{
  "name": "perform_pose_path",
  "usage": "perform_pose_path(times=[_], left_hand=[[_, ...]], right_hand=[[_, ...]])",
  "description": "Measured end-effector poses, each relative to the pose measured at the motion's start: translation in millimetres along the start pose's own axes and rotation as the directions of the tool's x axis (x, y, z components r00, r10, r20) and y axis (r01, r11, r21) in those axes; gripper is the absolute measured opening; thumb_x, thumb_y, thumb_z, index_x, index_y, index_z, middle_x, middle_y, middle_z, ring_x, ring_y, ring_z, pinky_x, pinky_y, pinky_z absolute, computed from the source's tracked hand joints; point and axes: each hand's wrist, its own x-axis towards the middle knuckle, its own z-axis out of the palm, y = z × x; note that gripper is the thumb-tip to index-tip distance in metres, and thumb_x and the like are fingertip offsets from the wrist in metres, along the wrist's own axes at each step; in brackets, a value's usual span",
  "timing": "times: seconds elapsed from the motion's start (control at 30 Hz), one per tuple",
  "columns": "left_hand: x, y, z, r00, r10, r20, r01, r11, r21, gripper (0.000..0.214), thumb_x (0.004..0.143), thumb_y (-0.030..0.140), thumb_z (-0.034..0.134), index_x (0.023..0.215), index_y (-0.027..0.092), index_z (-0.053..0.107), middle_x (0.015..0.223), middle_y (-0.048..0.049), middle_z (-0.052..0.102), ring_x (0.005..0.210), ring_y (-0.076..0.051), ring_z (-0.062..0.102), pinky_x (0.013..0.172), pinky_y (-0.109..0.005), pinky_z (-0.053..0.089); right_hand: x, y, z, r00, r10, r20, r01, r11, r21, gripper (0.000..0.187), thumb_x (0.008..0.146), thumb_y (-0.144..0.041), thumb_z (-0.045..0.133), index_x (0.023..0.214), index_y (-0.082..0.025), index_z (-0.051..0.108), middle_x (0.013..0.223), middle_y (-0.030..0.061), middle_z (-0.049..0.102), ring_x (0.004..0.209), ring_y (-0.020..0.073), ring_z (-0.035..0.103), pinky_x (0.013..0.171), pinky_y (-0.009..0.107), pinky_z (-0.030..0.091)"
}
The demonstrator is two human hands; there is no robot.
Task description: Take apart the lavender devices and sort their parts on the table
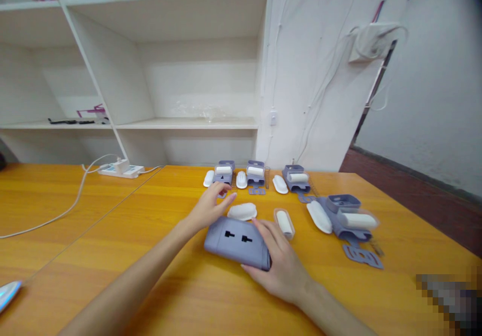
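Observation:
A grey-blue plastic housing (237, 243) with two black keyhole slots is tilted above the wooden table (169, 296). Its right end is gripped by my right hand (280, 263), thumb along the near edge and fingers over the far side. Above the housing's far left corner is my left hand (213, 205), its fingers apart and thumb stretched out; whether it touches the housing I cannot tell. Just beyond the housing lies a white ribbed oval piece (243, 211). A white roller in a clear case (284, 224) rests beyond my right hand.
Several similar sets line the table's back and right, including a grey-blue holder (348, 228) with a white roller (357, 221), a white oval piece (319, 217) and a flat slotted plate (363, 256). A power strip (122, 169) with a white cable lies back left, before white shelves (188, 123).

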Motion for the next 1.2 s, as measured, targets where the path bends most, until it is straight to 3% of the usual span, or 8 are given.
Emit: perform_pose_path(times=[0.07,0.17,0.37,0.5,0.6,0.73,0.9,1.2], left_hand=[[-14.7,-0.1,-8.0,0.991,-0.13,-0.01,0.127,0.982,-0.141,0.031,0.087,0.046,0.049,0.1,0.019,0.059,0.095,-0.0056,0.061,0.087,-0.019,0.056,0.075,-0.029,0.044],[-36.4,-0.1,-13.2,0.933,-0.277,0.231,0.354,0.826,-0.439,0.036,0.086,0.048,0.05,0.107,0.019,0.057,0.094,-0.0057,0.061,0.081,-0.018,0.057,0.064,-0.026,0.045],[-54.1,-0.6,-16.5,0.836,-0.224,0.501,0.546,0.422,-0.724,0.053,0.076,0.035,0.068,0.124,0.02,0.051,0.116,-0.01,0.059,0.1,-0.021,0.058,0.082,-0.029,0.046],[-58.4,4.5,-12.2,0.798,-0.086,0.596,0.577,0.395,-0.715,0.069,0.062,0.029,0.079,0.124,0.018,0.053,0.122,-0.0115,0.057,0.11,-0.027,0.054,0.091,-0.034,0.044],[-64.4,18.4,2.6,0.747,-0.017,0.664,0.619,0.381,-0.686,0.082,0.051,0.02,0.085,0.126,0.02,0.051,0.126,-0.0108,0.056,0.116,-0.03,0.051,0.093,-0.04,0.044],[-66.1,40.4,29.5,0.793,-0.135,0.594,0.607,0.26,-0.751,0.065,0.064,0.021,0.079,0.123,0.018,0.053,0.124,-0.0133,0.058,0.113,-0.03,0.055,0.095,-0.043,0.044],[-56.2,49.3,57.0,0.864,-0.216,0.455,0.473,0.039,-0.88,0.044,0.08,0.027,0.067,0.12,0.017,0.053,0.125,-0.0142,0.057,0.114,-0.028,0.055,0.101,-0.043,0.039],[-56.6,41.4,64.8,0.87,-0.273,0.411,0.434,0.026,-0.901,0.04,0.081,0.03,0.066,0.117,0.017,0.053,0.12,-0.0138,0.059,0.105,-0.025,0.059,0.093,-0.04,0.043]], right_hand=[[0.8,2.9,-1.8,0.998,-0.032,-0.059,0.03,0.999,-0.025,0.081,0.072,-0.029,0.069,0.14,-0.021,0.027,0.131,0.0121,0.042,0.122,0.0287,0.041,0.105,0.044,0.035],[0.9,9.1,-5.2,0.988,-0.061,-0.143,0.055,0.997,-0.049,0.079,0.072,-0.029,0.069,0.139,-0.019,0.028,0.132,0.0138,0.04,0.124,0.0312,0.039,0.105,0.047,0.035],[-0.1,15.0,-12.3,0.96,-0.172,-0.22,0.176,0.984,-0.003,0.083,0.074,-0.026,0.068,0.143,-0.022,0.021,0.14,0.0143,0.031,0.13,0.0325,0.031,0.108,0.052,0.029],[5.1,16.9,-5.9,0.931,0.051,-0.362,0.031,0.975,0.219,0.084,0.075,-0.03,0.069,0.143,-0.025,0.018,0.141,0.0139,0.03,0.129,0.0311,0.034,0.106,0.053,0.032],[9.5,17.6,1.7,0.938,0.27,-0.217,-0.131,0.856,0.5,0.068,0.082,-0.035,0.063,0.138,-0.023,0.027,0.122,0.0118,0.051,0.108,0.024,0.055,0.094,0.043,0.046],[12.6,10.9,6.3,0.912,0.406,-0.061,-0.283,0.73,0.622,0.038,0.085,-0.041,0.057,0.114,-0.018,0.051,0.094,0.0067,0.062,0.086,0.0194,0.061,0.075,0.032,0.052],[14.3,-1.3,7.4,0.883,0.462,0.08,-0.394,0.641,0.659,0.033,0.078,-0.043,0.064,0.097,-0.018,0.054,0.086,0.0042,0.064,0.074,0.0176,0.06,0.059,0.026,0.05],[19.1,8.2,2.7,0.846,0.449,0.287,-0.511,0.531,0.676,0.038,0.069,-0.036,0.071,0.097,-0.014,0.058,0.073,0.0008,0.062,0.057,0.0122,0.054,0.051,0.023,0.044]])
